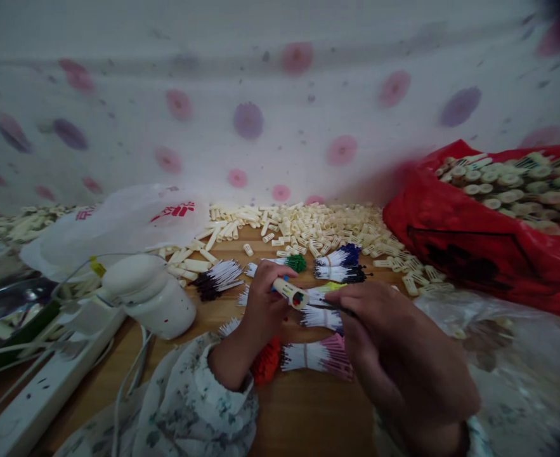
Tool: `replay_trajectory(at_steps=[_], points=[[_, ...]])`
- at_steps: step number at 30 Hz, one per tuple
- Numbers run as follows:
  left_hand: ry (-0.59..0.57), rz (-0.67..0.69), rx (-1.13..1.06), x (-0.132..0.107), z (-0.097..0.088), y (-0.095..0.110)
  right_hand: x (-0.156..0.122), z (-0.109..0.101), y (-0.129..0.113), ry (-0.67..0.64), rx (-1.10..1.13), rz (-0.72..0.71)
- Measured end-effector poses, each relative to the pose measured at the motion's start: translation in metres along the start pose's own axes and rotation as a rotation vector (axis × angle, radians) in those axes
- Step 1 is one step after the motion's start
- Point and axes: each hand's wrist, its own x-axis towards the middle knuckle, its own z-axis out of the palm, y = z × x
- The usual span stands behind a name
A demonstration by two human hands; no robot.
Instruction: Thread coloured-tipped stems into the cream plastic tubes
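My left hand (260, 304) is closed round a small cream plastic tube (290, 293), its open end turned toward my right hand. My right hand (384, 330) is closed in a pinch just right of the tube, holding a thin dark-tipped stick (330, 308) near the tube's mouth. Bundles of thin white sticks with coloured tips lie on the wooden table (308, 412) around both hands: a pink bundle (318, 357), a red one (266, 362), a green one (293, 263), a blue one (339, 256) and a dark one (215, 279).
A heap of loose cream tubes (318, 228) lies along the back. A red plastic bag (479, 241) full of tubes sits at the right, a white plastic bag (127, 222) at the left. A white jar (149, 295), cables and a power strip (42, 393) are at the left.
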Motion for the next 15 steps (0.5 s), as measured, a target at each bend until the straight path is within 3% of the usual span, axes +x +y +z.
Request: replay_trajectory(at_steps=[4, 8, 15], points=[[-0.021, 0.021, 0.019, -0.001, -0.002, -0.002, -0.005, 0.002, 0.004, -0.006, 0.016, 0.032], [-0.013, 0.052, 0.051, -0.004, -0.004, 0.0, -0.01, 0.007, 0.009, 0.076, 0.077, 0.14], [-0.02, 0.12, 0.159, -0.004, -0.005, 0.005, -0.01, 0.014, 0.022, 0.0, 0.003, 0.038]])
